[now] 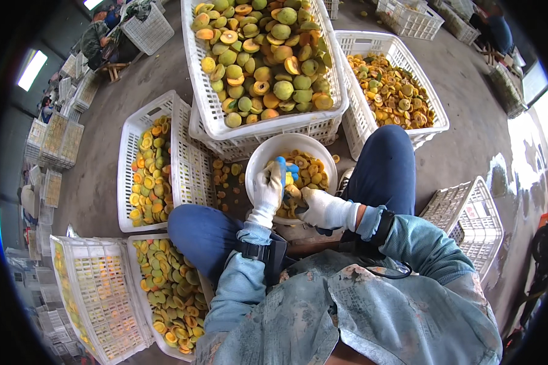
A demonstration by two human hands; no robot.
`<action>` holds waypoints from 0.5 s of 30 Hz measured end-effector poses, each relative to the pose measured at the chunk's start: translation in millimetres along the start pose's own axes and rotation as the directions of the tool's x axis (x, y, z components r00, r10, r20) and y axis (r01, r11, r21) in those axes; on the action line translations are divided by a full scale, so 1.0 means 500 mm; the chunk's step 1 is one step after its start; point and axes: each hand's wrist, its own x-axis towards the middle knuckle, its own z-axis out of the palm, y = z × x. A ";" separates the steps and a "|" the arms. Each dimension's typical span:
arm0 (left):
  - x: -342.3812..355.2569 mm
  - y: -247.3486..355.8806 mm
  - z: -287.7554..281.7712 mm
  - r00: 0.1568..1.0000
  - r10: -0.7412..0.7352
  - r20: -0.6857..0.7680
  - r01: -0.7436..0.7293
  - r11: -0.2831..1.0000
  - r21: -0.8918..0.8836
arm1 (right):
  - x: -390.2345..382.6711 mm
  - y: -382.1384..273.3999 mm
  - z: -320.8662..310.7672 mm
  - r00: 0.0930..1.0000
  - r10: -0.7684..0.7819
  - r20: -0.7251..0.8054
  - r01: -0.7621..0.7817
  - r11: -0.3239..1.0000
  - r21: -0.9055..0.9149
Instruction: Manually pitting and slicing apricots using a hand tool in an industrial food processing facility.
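- Far left: stacked white crates (55, 143) along the wall, people seated near a tilted crate (147, 29) at far left.
- Near left: upended lattice crate (100, 298) leaning on the floor; just right of it a white crate of halved fruit (170, 292), mostly green-yellow halves, beside the person's left knee.
- Left, mid: long white crate (146, 167) holding orange and yellow fruit halves, cut faces up.
- Left hand (267, 191), white glove: grip clamped on a blue-handled tool (284, 170), held over the near rim of the bowl.
- Centre: white round bowl (268, 152) between the knees, filled with small orange pits and scraps. It touches the stack of crates behind it.
- Centre far: large white crate (204, 91) heaped with whole and halved green-yellow fruit, sitting on another crate.
- Right hand (321, 208), white glove: fingers curled together around a piece of fruit (293, 191), most of it hidden by the glove. Hand sits just right of the left one, nearly touching, over the bowl's near edge.
- So the fruit piece is at the bowl's near rim, between both hands, tool tip right at it.
- Right far: white crate of orange halves (393, 91), beyond the right knee.
- Right near: empty-looking lattice crate (469, 213) on its side on the concrete floor (463, 121).
- Far right top: more white crates (411, 18), another person seated behind them.
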 end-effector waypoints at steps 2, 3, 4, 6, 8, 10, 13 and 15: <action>-0.001 -0.002 -0.002 0.984 -0.121 0.132 0.109 0.990 0.090 | -0.020 0.000 -0.042 0.928 0.038 0.372 -0.213 0.872 0.442; 0.003 -0.001 -0.010 0.971 -0.129 0.203 0.084 0.973 0.214 | 0.006 0.067 -0.005 0.904 -0.122 0.409 -0.158 0.795 0.586; 0.006 0.003 -0.012 0.969 -0.132 0.208 0.088 0.974 0.210 | 0.009 0.075 -0.008 0.890 -0.195 0.413 -0.137 0.748 0.650; 0.010 0.013 -0.010 0.919 -0.102 0.381 -0.018 0.954 0.298 | -0.002 0.094 -0.022 0.786 -0.224 0.577 -0.424 0.483 0.766; 0.013 0.007 -0.017 0.917 -0.059 0.395 -0.105 0.918 0.383 | -0.025 0.038 -0.049 0.649 -0.242 0.721 -0.680 0.238 0.693; 0.011 -0.012 -0.011 0.962 -0.189 0.195 0.113 0.932 0.345 | -0.034 -0.019 -0.038 0.898 0.076 0.433 -0.250 0.899 0.360; 0.013 -0.020 -0.013 0.925 -0.349 0.151 0.285 0.899 0.332 | -0.030 0.000 0.010 0.955 0.144 0.259 -0.187 0.971 0.150; 0.009 0.008 -0.002 0.856 -0.459 0.238 0.339 0.846 0.412 | -0.030 0.020 0.025 0.991 0.078 0.109 -0.073 0.996 -0.047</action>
